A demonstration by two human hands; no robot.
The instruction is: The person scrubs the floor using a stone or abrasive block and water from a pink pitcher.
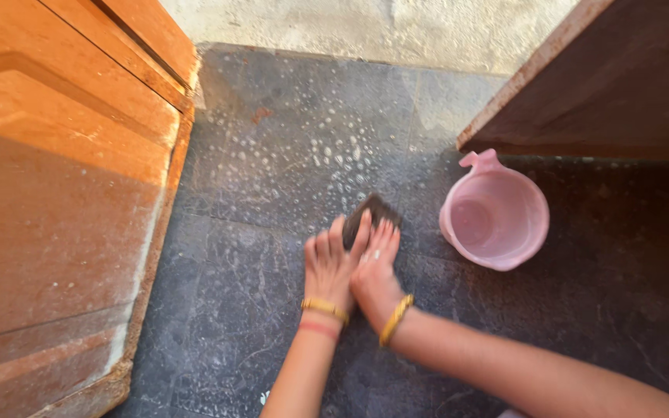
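Warm daylight from the left, shadow at right, slight motion blur.

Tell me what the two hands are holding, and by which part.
Both hands, left hand and right hand, press on the near end of a dark scrubbing brush against the soapy grey stone floor.

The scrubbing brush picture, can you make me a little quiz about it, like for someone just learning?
1. True or false: both hands press on the dark scrubbing brush.
2. Which side of the hands is the pink bucket on? A) the person's left B) the person's right C) behind them
3. Fill in: the dark stone floor ahead of the brush is dotted with soap ______.

Key:
1. True: the left hand and the right hand lie side by side on it.
2. B
3. Bubbles
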